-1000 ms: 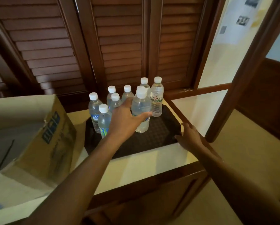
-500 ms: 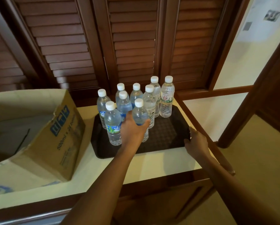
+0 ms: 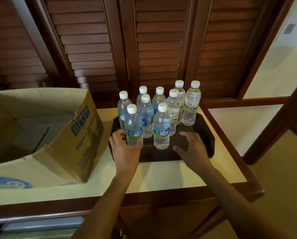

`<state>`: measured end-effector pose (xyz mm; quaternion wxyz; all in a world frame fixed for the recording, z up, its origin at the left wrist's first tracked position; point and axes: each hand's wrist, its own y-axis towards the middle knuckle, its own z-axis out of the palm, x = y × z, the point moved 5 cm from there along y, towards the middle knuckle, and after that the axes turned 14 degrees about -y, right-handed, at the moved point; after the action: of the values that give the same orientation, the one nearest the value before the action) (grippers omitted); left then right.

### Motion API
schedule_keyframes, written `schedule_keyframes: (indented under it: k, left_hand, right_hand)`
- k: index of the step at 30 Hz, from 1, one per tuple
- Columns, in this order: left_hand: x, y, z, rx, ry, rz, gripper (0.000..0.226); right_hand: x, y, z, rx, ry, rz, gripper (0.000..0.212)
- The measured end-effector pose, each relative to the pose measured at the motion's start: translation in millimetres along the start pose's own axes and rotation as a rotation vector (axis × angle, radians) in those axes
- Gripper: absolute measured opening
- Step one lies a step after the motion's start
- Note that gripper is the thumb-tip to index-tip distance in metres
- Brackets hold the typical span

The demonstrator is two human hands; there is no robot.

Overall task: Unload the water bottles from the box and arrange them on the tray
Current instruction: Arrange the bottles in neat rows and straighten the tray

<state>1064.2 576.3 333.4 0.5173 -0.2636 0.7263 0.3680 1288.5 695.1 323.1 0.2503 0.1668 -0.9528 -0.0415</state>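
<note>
Tray [image 3: 203, 150]: dark, textured, rectangular, lay flat on a pale yellow counter [image 3: 161, 176] edged in dark wood, in front of brown louvered doors [image 3: 158, 49]. Water bottles: nine, clear plastic with white caps, all upright on the tray, grouped toward its left and back. Front row: front left bottle [image 3: 133, 125] with a blue and green label, at the tray's left front corner; front centre bottle [image 3: 161, 126] with the same label, just to its right and apart from it. Middle: one bottle [image 3: 145, 116] with a blue label behind and between the front two; one taller bottle [image 3: 173, 112] right of it. Back: a far-left bottle [image 3: 123, 109], two more bottles [image 3: 143, 94] [image 3: 159, 99] side by side, then a pair at the right, one [image 3: 179, 94] partly hidden and one [image 3: 191, 104] with a red and green label standing outermost. Left hand [image 3: 125, 149]: curled around the lower part of the front left bottle, fingers and thumb on either side of it, gripping it while its base sat on the tray. Right hand [image 3: 192, 149]: blurred, fingers spread and loosely bent, held over the bare front right part of the tray, grasping nothing; whether it touched the tray surface could not be told. Cardboard box [image 3: 71, 135]: brown with blue print, open at the top, tilted, on the counter just left of the tray; no bottles visible in the part of its inside that showed.
</note>
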Motion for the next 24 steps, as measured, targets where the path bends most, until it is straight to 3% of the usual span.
schedule_keyframes:
  k: [3, 8, 19, 24]
  left_hand:
    - [11, 15, 5, 0.105, 0.051, -0.087, 0.092]
    - [17, 25, 4, 0.249, 0.032, -0.101, 0.073]
    - [39, 37, -34, 0.282, 0.036, -0.133, 0.082]
    - [4, 39, -47, 0.361, -0.057, -0.151, 0.09]
  right_hand:
    - [33, 6, 26, 0.048, 0.12, -0.013, 0.077]
    - [46, 19, 42, 0.0, 0.251, 0.012, 0.071]
    - [79, 9, 60, 0.165, 0.313, -0.078, 0.069]
    - [89, 12, 24, 0.236, 0.319, -0.154, 0.072]
